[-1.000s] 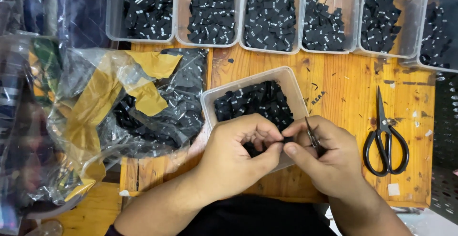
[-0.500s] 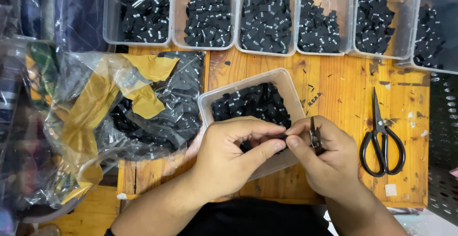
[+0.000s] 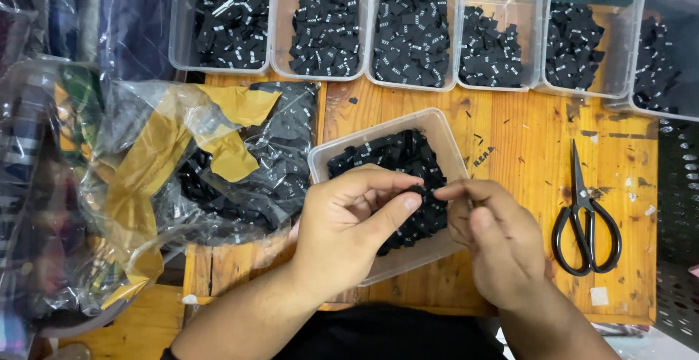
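Nearest the desk's front edge, the left hand [image 3: 349, 232] and right hand [image 3: 495, 240] met over a clear tub [image 3: 444, 138] that sat tilted at the middle of the desk [image 3: 510, 141]. The left thumb and forefinger were pinched shut on a small black label [image 3: 420, 191], and the right fingertips [image 3: 445, 191] closed on its other end; whether the right hand also held a tool could not be told. The label hung just above the tub's heap of black labels [image 3: 393, 157]. Black scissors [image 3: 585, 218] lay closed near the right edge. At the left edge slumped a crumpled plastic bag [image 3: 175, 163] with yellow tape, more labels inside. Along the back edge stood a row of bins [image 3: 408, 32], each holding black labels.
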